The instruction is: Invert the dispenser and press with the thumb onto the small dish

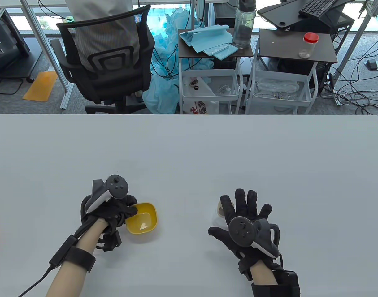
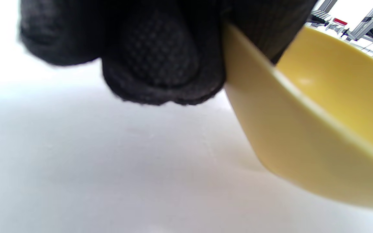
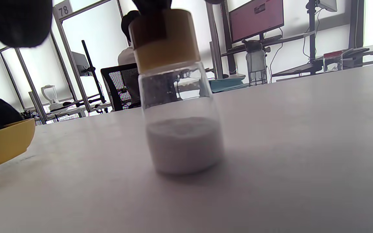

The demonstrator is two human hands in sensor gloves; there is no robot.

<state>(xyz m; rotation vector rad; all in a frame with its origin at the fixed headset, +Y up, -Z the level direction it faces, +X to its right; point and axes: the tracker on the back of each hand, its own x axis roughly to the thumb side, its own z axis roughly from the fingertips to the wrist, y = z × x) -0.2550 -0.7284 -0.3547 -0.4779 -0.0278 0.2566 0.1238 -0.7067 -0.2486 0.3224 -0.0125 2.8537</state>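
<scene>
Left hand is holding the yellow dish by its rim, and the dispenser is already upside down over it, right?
Not quite. The left hand does hold the yellow dish by its rim, but the dispenser stands upright on the table, cap up, beside the dish. The right wrist view shows it.

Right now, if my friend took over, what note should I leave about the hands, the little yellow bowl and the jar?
Left hand: grips the near-left rim of the yellow dish, which looks tipped up off the table in the left wrist view.
Right hand: fingers spread over the dispenser, touching its cap; no firm grip seen.
Dispenser: upright on the table, right of the dish, partly full of white powder.
Done: a small white speck lies in the dish.
Left: grasp, invert over dish, press with thumb.
</scene>
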